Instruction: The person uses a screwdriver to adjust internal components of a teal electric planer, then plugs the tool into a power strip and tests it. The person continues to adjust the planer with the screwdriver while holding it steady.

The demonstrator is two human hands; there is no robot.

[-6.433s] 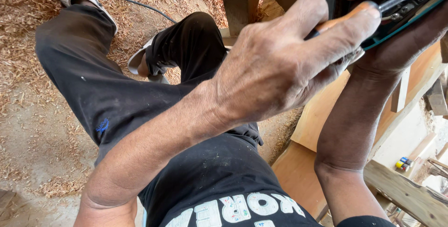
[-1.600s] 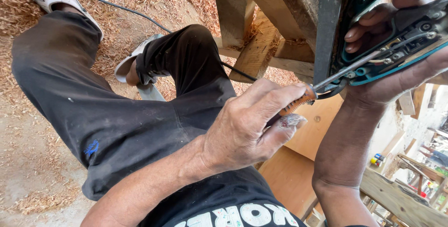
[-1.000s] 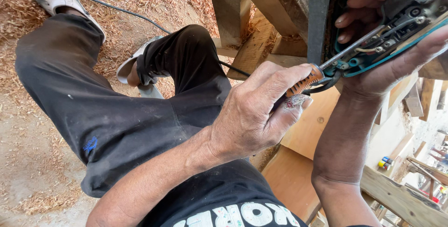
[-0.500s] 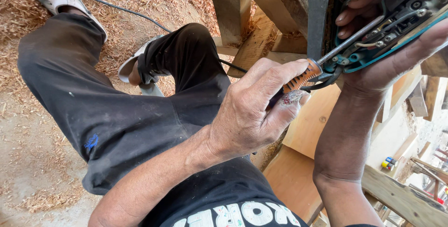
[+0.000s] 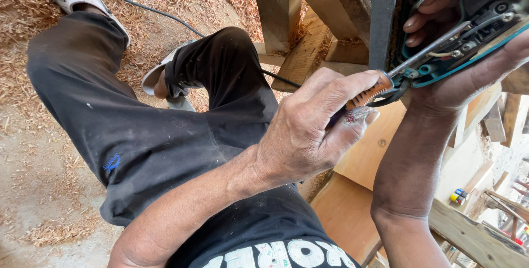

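My left hand (image 5: 308, 136) grips a screwdriver by its orange handle (image 5: 366, 93). Its metal shaft (image 5: 430, 53) angles up and right into an opened power tool with a teal-edged black housing (image 5: 485, 20). My right hand (image 5: 468, 75) holds that tool from below at the upper right, with the fingers curled over its top edge. Wires and small parts show inside the housing. The screwdriver's tip is hidden among them.
I sit on a sawdust-strewn floor (image 5: 33, 80), with my legs in black trousers (image 5: 138, 136) stretched to the upper left. A black cable (image 5: 143, 9) crosses the floor toward a wooden bench leg (image 5: 286, 14). Light wooden boards (image 5: 369, 152) lie below my hands.
My left hand dropped from close to the camera, then rose and brought the screwdriver shaft into the tool. The right hand tilted the tool slightly. Little has changed in the last half second.
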